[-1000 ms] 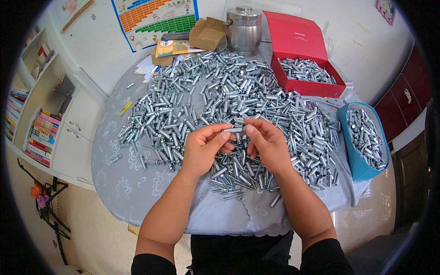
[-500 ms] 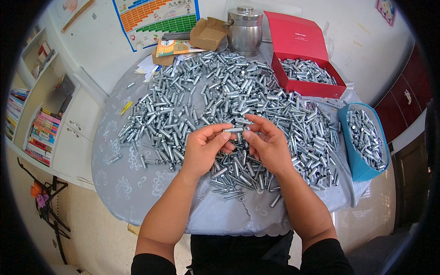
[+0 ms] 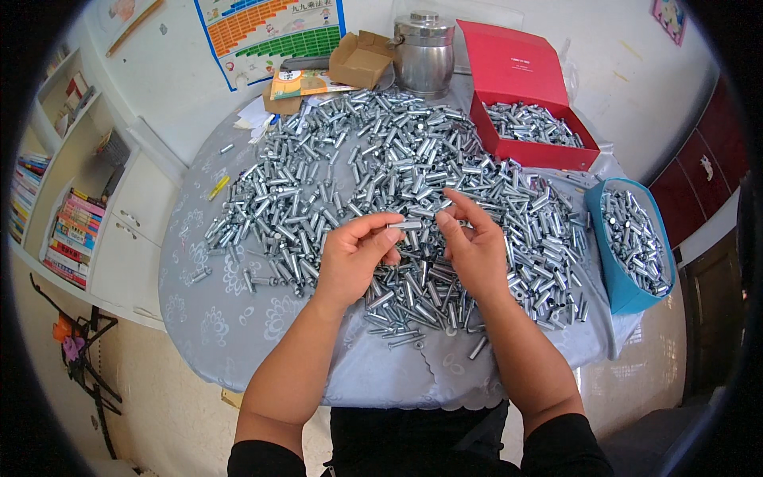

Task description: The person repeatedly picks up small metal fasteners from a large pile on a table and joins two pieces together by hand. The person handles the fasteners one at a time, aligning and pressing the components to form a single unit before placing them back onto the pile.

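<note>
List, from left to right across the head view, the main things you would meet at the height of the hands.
Bookshelf → white cabinet → left hand → small metal part held between both hands' fingers → right hand → blue bin of metal parts.

Person's body, as seen from above: both forearms are bare from wrist to just past the elbow. Black sleeves cover the upper arms behind each grip. Dark clothing shows at the torso. Left hand (image 3: 355,258) and right hand (image 3: 472,248) carry no gloves, rings or watch.
</note>
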`<state>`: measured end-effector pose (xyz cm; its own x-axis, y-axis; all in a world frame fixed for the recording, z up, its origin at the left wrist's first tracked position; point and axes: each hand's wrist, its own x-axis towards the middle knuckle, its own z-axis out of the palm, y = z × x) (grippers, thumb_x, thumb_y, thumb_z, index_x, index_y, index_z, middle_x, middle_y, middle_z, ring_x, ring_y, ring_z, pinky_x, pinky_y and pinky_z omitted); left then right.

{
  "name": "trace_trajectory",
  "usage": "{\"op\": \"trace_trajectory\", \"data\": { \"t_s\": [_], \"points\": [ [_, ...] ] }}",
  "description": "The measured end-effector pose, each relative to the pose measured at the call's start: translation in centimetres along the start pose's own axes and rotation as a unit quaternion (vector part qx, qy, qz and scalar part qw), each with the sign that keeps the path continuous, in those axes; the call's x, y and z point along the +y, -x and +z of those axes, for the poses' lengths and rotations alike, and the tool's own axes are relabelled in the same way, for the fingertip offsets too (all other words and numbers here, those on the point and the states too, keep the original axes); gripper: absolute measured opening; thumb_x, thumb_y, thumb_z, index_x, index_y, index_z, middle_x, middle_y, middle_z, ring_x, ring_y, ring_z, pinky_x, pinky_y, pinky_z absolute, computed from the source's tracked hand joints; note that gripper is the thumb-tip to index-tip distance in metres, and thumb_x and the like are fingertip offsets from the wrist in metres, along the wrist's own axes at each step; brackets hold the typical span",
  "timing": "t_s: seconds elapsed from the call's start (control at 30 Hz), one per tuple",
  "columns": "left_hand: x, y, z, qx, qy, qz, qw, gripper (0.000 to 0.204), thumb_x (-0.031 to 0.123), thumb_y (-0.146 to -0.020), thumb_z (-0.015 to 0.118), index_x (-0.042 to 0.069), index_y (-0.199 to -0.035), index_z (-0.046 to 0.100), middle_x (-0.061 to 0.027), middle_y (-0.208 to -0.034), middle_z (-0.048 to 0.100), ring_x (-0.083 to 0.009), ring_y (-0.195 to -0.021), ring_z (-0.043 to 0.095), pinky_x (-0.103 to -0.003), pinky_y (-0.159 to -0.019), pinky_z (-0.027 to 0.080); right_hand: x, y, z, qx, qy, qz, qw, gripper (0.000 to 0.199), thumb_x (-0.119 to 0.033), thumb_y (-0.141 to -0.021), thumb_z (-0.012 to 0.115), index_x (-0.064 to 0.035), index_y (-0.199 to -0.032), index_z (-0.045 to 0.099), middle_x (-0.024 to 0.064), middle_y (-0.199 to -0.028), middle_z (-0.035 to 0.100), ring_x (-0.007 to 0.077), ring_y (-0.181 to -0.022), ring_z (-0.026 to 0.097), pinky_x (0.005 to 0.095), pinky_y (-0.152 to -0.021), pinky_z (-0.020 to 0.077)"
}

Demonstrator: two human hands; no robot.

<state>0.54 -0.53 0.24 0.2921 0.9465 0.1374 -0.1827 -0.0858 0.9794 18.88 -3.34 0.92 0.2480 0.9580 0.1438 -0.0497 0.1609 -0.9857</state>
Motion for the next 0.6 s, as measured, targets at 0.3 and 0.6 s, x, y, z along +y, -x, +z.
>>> {"op": "trace_trajectory", "data": {
  "t_s": [0.3, 0.6],
  "points": [
    [-0.10, 0.01, 0.11, -0.014, -0.022, 0.003, 1.000, 0.024, 0.009, -0.092, 0.062, -0.001, -0.113, 0.065, -0.0018, -0.079, 0.064, -0.0063, -0.066, 0.057, -0.020, -0.060, 0.048, 0.20, 0.34, 0.18, -0.099, 0.015, 0.042, 0.994, 0.022, -0.010, -0.087, 0.070, -0.0023, -0.108, 0.068, -0.0020, -0.076, 0.062, 0.0013, -0.057, 0.048, 0.0181, -0.048, 0.0363],
    [-0.12, 0.17, 0.37, -0.003, 0.007, 0.002, 1.000, 0.022, 0.008, -0.092, 0.062, -0.002, -0.111, 0.064, -0.0030, -0.081, 0.065, -0.0073, -0.066, 0.058, -0.021, -0.060, 0.049, 0.08, 0.22, -0.14, -0.088, -0.024, 0.064, 0.994, 0.022, -0.005, -0.085, 0.070, -0.0005, -0.106, 0.066, -0.0023, -0.076, 0.061, 0.0008, -0.056, 0.046, 0.0175, -0.048, 0.0343]
  ]
}}
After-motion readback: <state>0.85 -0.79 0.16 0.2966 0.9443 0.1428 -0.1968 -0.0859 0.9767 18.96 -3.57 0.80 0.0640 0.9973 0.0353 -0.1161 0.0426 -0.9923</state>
